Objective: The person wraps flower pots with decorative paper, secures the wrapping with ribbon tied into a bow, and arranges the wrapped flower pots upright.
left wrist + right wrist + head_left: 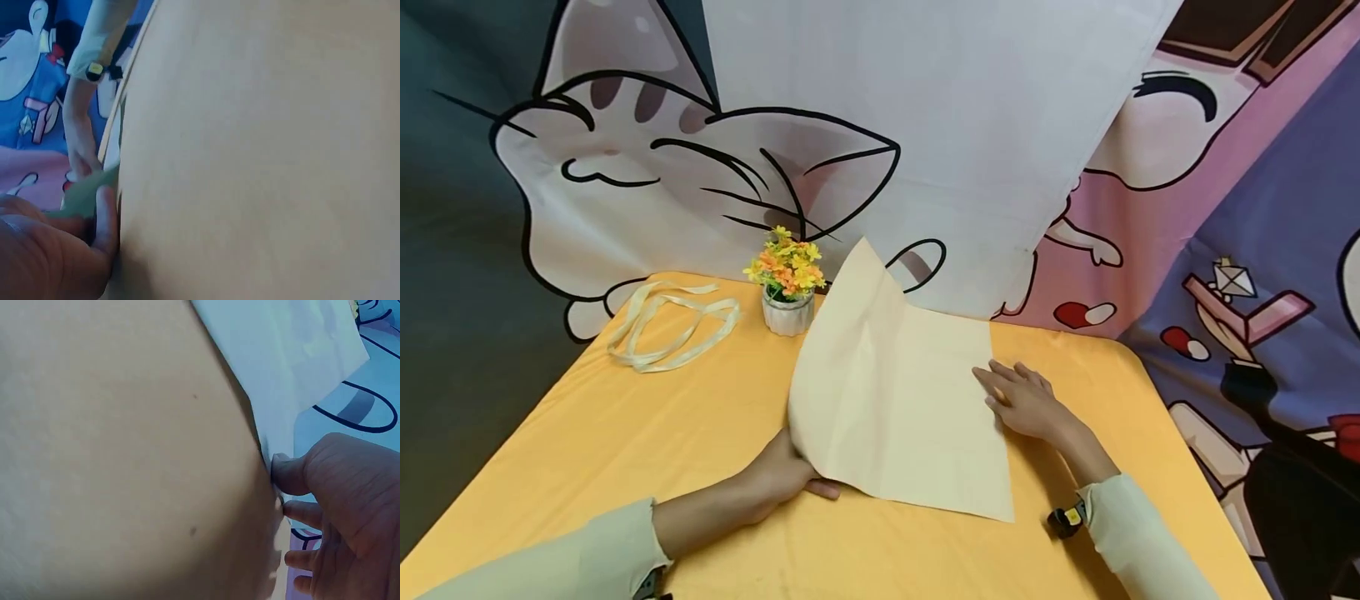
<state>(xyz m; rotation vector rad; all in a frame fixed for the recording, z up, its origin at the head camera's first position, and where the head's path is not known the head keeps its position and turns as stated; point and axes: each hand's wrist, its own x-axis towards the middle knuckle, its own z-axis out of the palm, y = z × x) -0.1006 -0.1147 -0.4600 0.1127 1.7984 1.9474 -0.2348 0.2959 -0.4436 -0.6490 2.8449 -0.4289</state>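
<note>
A large cream sheet of paper (917, 400) lies on the yellow cloth, its left side raised and curving upward to a pointed far corner. At the lower left my left hand (778, 471) holds the raised side, the thumb at the near edge and most fingers hidden behind the sheet. In the left wrist view the left hand (56, 250) shows its thumb upright beside a shaded green-looking part of the sheet (90, 190). My right hand (1018, 400) rests spread along the right edge. The right wrist view has its thumb (290, 475) at the sheet's border (269, 425).
A white pot of yellow and orange flowers (787, 312) stands just behind the sheet's left side. Loops of pale ribbon (677, 333) lie at the back left of the table (715, 442). A printed cartoon curtain (970, 150) hangs behind the table.
</note>
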